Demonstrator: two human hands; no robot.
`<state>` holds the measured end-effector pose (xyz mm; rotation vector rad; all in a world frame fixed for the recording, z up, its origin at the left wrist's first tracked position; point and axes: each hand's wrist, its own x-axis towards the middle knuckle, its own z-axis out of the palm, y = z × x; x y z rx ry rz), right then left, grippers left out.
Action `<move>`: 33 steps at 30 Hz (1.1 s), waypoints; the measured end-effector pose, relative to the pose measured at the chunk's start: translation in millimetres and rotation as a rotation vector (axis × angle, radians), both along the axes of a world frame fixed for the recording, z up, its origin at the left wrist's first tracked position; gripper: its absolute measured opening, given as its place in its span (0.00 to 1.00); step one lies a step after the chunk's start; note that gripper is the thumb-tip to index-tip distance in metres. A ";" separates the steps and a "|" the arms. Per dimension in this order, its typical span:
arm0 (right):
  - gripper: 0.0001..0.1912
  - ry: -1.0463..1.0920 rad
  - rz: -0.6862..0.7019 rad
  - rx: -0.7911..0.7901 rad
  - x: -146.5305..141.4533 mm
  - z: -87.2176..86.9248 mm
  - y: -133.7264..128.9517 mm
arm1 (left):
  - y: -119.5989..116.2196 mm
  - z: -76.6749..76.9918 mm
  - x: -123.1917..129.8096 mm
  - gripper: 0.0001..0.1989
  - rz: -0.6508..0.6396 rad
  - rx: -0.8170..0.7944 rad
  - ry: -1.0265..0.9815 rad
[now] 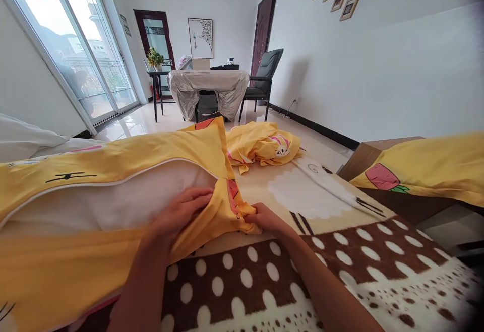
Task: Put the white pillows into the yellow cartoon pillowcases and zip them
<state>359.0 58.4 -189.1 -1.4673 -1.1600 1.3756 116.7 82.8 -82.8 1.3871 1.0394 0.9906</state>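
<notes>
R hand (267,220) clamps grip on yellow cover's (170,145) corner; L hand (184,210) rests at opening nr white insert (121,201), grip unclear.

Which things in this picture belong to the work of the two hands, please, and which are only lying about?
In the work:
- yellow cover, its corner gripped by the right hand
- white pillow, showing through the cover's opening, where the left hand reaches

Only about, untouched:
- crumpled yellow cloth
- carrot-print yellow cloth
- chair
- table
</notes>
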 end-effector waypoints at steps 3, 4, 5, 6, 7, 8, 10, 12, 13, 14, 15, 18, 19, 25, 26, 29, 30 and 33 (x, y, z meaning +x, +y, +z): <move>0.12 0.117 -0.019 0.019 -0.6 3.1 -0.5 | -6.1 20.6 -11.6 0.18 -0.081 -0.014 0.083; 0.16 0.164 -0.025 0.024 -0.2 3.5 -0.4 | -8.4 26.8 -15.5 0.19 -0.062 0.044 0.130; 0.19 0.209 -0.028 0.026 0.4 3.5 -0.1 | -10.6 32.1 -19.3 0.19 -0.008 0.122 0.186; 0.22 0.250 -0.027 0.025 1.1 3.5 0.2 | -12.5 36.2 -22.9 0.19 0.080 0.209 0.248; 0.23 0.280 -0.021 0.022 1.7 3.4 0.4 | -14.2 39.2 -25.8 0.18 0.190 0.294 0.320; 0.25 0.305 -0.013 0.020 2.1 3.4 0.5 | -15.9 41.1 -27.8 0.17 0.298 0.375 0.399; 0.26 0.364 0.003 0.027 2.0 3.9 0.0 | -20.3 43.3 -27.8 0.12 0.506 0.574 0.560; 0.26 0.442 0.017 0.038 0.5 4.5 -1.1 | -28.0 45.8 -20.9 0.09 0.663 0.813 0.675; 0.26 0.477 0.024 0.039 -0.5 4.7 -1.8 | -33.5 47.4 -14.9 0.09 0.715 0.922 0.689; 0.25 0.498 0.031 0.035 -1.5 4.6 -2.3 | -39.7 48.8 -7.3 0.08 0.728 0.998 0.678; 0.25 0.499 0.037 0.023 -2.4 4.3 -2.7 | -46.1 49.1 1.4 0.08 0.679 1.021 0.657; 0.22 0.439 -0.033 -0.016 -3.7 2.4 -1.3 | -58.2 36.2 31.3 0.13 0.045 0.746 0.638; 0.20 0.420 -0.083 -0.015 -3.6 1.7 0.0 | -57.9 25.2 41.4 0.16 -0.271 0.567 0.654; 0.14 0.407 -0.285 0.071 -2.3 5.7 8.3 | -27.2 -69.6 86.8 0.24 -0.894 -0.291 0.336; 0.14 0.412 -0.287 0.078 -2.3 8.3 8.3 | -24.7 -79.7 90.9 0.25 -0.795 -0.366 0.170; 0.15 0.418 -0.281 0.092 -2.4 20.1 5.3 | -29.5 -92.2 101.0 0.32 -0.533 -0.498 -0.217; 0.16 0.416 -0.279 0.095 -2.7 24.9 3.6 | -33.9 -92.2 104.6 0.32 -0.453 -0.533 -0.323; 0.18 0.392 -0.246 0.102 -5.7 39.3 -3.5 | -46.5 -87.0 116.1 0.30 -0.187 -0.635 -0.639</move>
